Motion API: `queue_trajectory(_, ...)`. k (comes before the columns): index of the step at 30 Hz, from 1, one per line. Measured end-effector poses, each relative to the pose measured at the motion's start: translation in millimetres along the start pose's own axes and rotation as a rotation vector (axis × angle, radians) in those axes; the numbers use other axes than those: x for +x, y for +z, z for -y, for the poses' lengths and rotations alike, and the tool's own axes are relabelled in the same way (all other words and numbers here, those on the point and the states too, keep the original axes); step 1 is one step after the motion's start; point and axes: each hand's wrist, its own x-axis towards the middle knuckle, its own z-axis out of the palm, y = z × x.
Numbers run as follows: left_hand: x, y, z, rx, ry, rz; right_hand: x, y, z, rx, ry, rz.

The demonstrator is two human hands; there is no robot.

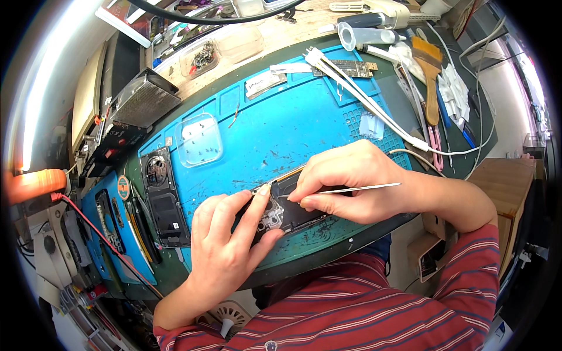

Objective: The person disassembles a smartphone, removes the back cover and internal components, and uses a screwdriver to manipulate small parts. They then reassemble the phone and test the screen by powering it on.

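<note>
An opened phone (295,217) lies tilted on the blue work mat (257,131), near its front edge, with metal plates and black inner parts bare. My left hand (225,231) steadies its left end, fingertips on the far edge and thumb at the near edge. Pinched between thumb and fingers of my right hand (354,181) is a thin metal tool (374,187), its tip down at the phone's middle. Whether it is a pick or tweezers I cannot tell. My right fingers hide part of the phone.
Left of the phone lies a dark phone back part (167,199). A clear tray (199,140) with tiny screws stands behind it. White cables (363,96) cross the mat's right side, near a brush (430,76). Hand tools (140,225) lie at far left, below an orange-handled tool (38,186).
</note>
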Motion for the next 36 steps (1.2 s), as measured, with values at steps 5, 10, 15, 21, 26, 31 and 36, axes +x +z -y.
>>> queue_trajectory(5,0,0,0,0.003,0.002,0.004,0,1,-1,-0.016,-0.015,-0.003)
queue_trajectory(10,-1,1,0,0.009,0.004,-0.002,1,0,-1,-0.018,-0.024,0.005)
queue_trajectory(15,-1,1,1,0.005,0.007,-0.002,1,0,-2,-0.028,-0.033,0.007)
queue_trajectory(21,1,0,0,-0.01,0.011,-0.001,1,0,-2,-0.037,-0.07,0.013)
queue_trajectory(26,0,2,2,-0.022,0.026,-0.03,3,-1,6,-0.134,-0.073,0.073)
queue_trajectory(31,6,1,3,-0.02,0.088,-0.084,2,0,3,-0.109,-0.09,0.055)
queue_trajectory(36,22,-14,3,-0.166,-0.033,-0.057,3,0,-1,-0.083,-0.106,0.048)
